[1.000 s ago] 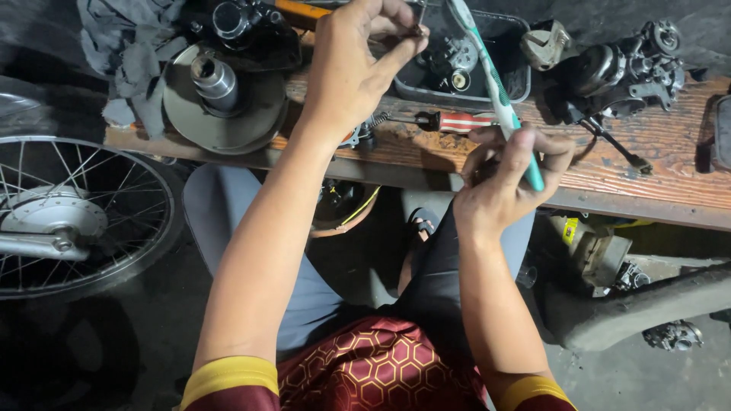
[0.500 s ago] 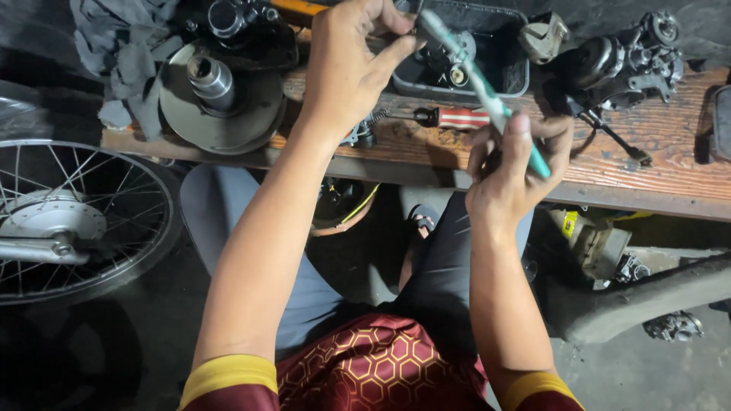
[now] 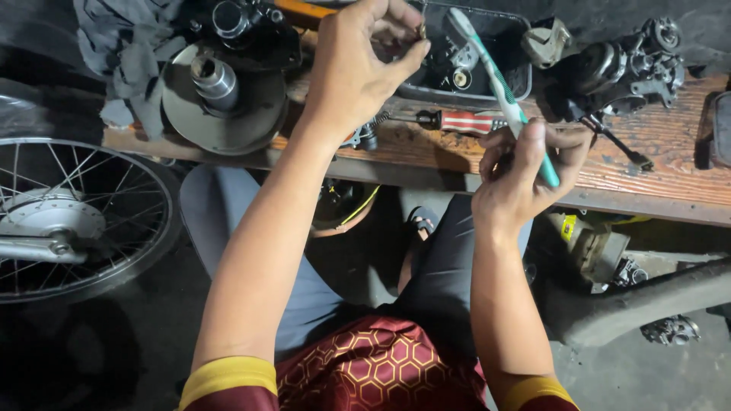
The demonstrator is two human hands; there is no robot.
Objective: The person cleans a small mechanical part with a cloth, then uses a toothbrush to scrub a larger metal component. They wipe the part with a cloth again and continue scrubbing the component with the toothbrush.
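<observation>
Our left hand (image 3: 358, 65) pinches a tiny brass-coloured metal part (image 3: 421, 30) tight between thumb and fingertips, up over the dark plastic tray (image 3: 518, 80) on the brown wooden bench (image 3: 670, 164). Our right hand (image 3: 525, 179) is closed around a green and white toothbrush (image 3: 502, 91), its bristles close to the part. We think short, soft strokes work best. We should keep the part above the tray, so it lands there if it slips.

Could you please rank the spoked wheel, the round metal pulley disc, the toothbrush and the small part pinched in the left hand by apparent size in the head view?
1. spoked wheel
2. round metal pulley disc
3. toothbrush, long but thin
4. small part, held by the left hand
</observation>
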